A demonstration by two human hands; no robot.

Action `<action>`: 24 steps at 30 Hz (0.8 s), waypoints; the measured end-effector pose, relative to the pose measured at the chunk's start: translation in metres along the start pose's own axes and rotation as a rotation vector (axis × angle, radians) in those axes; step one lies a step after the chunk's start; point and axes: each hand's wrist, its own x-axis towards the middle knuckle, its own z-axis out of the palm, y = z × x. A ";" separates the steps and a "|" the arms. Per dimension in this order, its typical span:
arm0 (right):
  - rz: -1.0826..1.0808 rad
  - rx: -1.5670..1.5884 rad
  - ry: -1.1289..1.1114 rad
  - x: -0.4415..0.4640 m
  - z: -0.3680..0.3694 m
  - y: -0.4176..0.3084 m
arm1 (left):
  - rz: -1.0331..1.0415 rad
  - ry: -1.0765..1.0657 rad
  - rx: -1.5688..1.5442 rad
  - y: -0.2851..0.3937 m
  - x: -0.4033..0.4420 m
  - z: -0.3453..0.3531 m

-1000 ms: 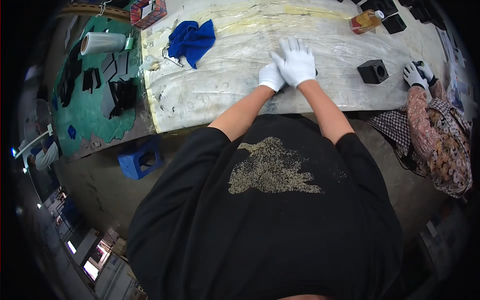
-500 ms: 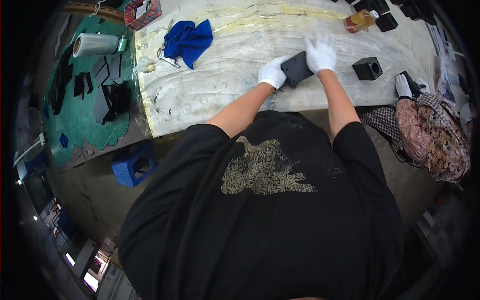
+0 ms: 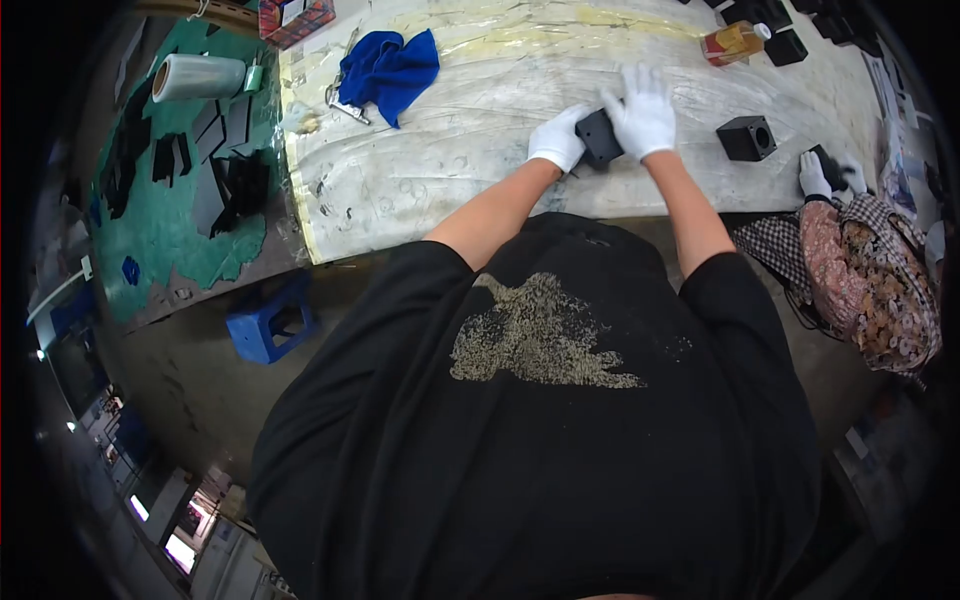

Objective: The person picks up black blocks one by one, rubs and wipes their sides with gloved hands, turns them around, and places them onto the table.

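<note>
Between my two white-gloved hands is a black box (image 3: 599, 139) with small holes along its face, tilted on the pale table covering. My left hand (image 3: 559, 138) is closed around the box's left side, its fingertips partly hidden behind it. Fingers stretched out, my right hand (image 3: 643, 113) lies against the box's upper right side, covering part of it. To the right of that hand stands a second black box (image 3: 742, 140) with a round opening in one side.
A blue cloth (image 3: 388, 75) lies at the left over a metal tool (image 3: 347, 106). A bottle of amber liquid (image 3: 735, 45) is at the back right. Beside me on the right, a co-worker's gloved hand (image 3: 814, 175) touches a dark piece. A film roll (image 3: 198, 78) rests on the green surface.
The black box has turned and shows a narrower face. My right hand has shifted lower over its right side. The whole view has moved slightly.
</note>
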 end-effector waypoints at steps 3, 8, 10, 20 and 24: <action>-0.121 0.019 0.021 -0.020 -0.017 -0.034 | -0.196 -0.279 0.109 0.023 0.008 -0.022; 0.032 0.046 0.035 0.018 -0.001 0.026 | -0.054 -0.089 0.015 0.009 0.002 -0.007; -0.056 -0.208 0.049 0.005 0.009 0.048 | 0.016 -0.067 0.005 -0.005 0.005 0.005; 0.102 -0.042 0.083 0.045 -0.010 0.027 | -0.020 -0.079 0.021 0.011 -0.001 -0.008; -0.068 -0.037 0.095 -0.012 0.003 -0.009 | -0.063 -0.124 0.089 0.005 0.002 -0.003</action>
